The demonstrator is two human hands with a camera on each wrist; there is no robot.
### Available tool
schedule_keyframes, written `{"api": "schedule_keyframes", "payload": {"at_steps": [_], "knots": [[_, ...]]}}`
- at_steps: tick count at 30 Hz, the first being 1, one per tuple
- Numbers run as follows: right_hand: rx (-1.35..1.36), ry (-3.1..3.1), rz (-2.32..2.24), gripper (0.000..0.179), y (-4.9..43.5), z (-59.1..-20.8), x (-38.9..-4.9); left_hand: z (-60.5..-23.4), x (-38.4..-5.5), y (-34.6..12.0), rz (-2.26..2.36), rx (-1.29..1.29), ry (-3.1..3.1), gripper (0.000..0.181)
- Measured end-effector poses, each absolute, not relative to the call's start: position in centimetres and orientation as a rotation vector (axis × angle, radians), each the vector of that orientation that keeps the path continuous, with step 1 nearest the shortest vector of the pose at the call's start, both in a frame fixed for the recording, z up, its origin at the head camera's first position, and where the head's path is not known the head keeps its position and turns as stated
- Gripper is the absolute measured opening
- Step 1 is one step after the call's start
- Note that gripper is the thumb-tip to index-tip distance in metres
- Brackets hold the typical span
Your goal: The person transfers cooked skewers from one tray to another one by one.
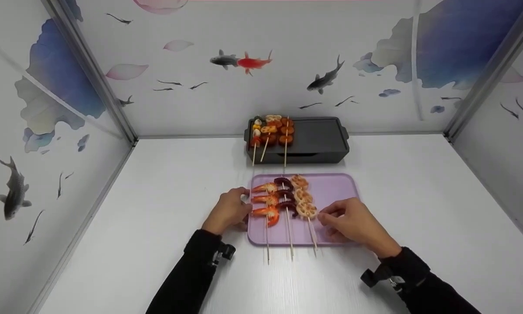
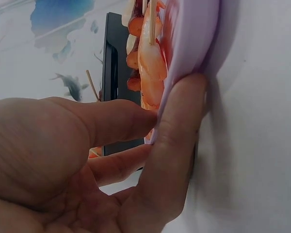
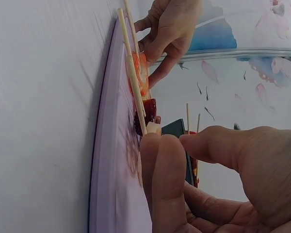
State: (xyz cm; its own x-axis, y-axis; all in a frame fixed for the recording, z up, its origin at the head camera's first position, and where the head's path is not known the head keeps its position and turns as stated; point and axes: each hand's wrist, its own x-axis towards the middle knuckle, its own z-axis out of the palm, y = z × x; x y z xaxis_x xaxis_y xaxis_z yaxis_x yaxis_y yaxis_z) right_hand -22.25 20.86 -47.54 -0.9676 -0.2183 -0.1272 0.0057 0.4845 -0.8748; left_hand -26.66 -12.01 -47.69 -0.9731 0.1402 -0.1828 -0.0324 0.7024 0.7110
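In the head view, my left hand (image 1: 230, 209) grips the left edge of a light purple tray (image 1: 335, 183). The left wrist view shows the thumb over the rim and a finger (image 2: 177, 116) against its outer side. Three skewers lie side by side on the tray: shrimp (image 1: 270, 199), dark red octopus-like pieces (image 1: 286, 194) and lotus root slices (image 1: 304, 196). Their sticks stick out past the front rim. My right hand (image 1: 353, 222) is over the tray's right part, bent fingertips beside the nearest lotus root slice. In the right wrist view, fingers (image 3: 167, 179) partly hide that slice.
A dark grill (image 1: 320, 135) stands behind the tray, against the back wall. Several skewers (image 1: 272, 131) lie on its left half, sticks pointing forward. White walls with fish prints enclose the white table (image 1: 178, 174) at the back and sides.
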Motion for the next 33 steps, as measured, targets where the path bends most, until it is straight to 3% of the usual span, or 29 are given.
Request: {"api": "schedule_keyframes", "payload": {"at_steps": [14,33], "knots": [[-0.22,2.469,-1.621,0.04,21.6,-45.9,-23.6,-48.1,-26.5,-11.7,1.182,0.052,2.642,0.049],[-0.216,2.383,-1.777,0.046,20.5,-42.4,-29.6,-47.8,-26.7,-12.1,1.203,0.074,2.646,0.047]]}}
